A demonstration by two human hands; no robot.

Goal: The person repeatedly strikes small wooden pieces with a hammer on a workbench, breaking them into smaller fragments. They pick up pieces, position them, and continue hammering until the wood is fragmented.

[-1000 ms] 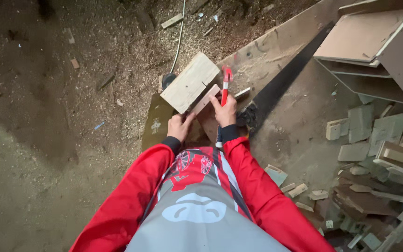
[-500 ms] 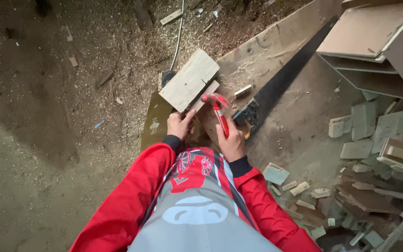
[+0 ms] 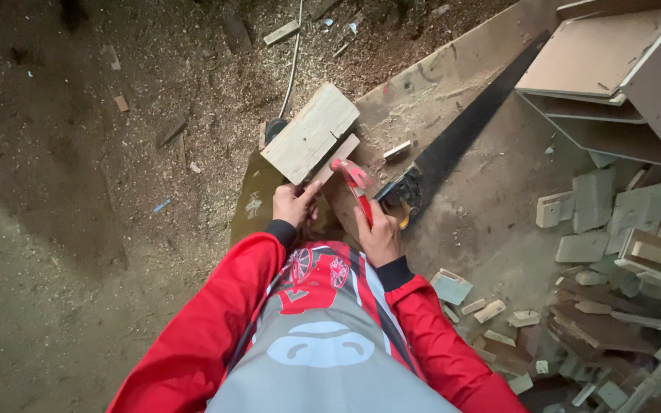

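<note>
Two hands work at a wooden block (image 3: 311, 131): the left hand (image 3: 294, 203) grips its near edge, the right hand (image 3: 379, 237) clasps a red-handled hammer (image 3: 356, 186) beside it. No nail or strike mark is visible; a handsaw (image 3: 453, 149) lies right of the block

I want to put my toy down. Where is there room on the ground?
Bare dirt lies left of the left hand and wooden block. Another patch sits between the hand saw and the scrap pile. The right side is crowded with offcuts.

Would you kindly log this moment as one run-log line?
left hand: gripping wooden board | right hand: holding red-handled tool | handsaw: lying alongside
</note>
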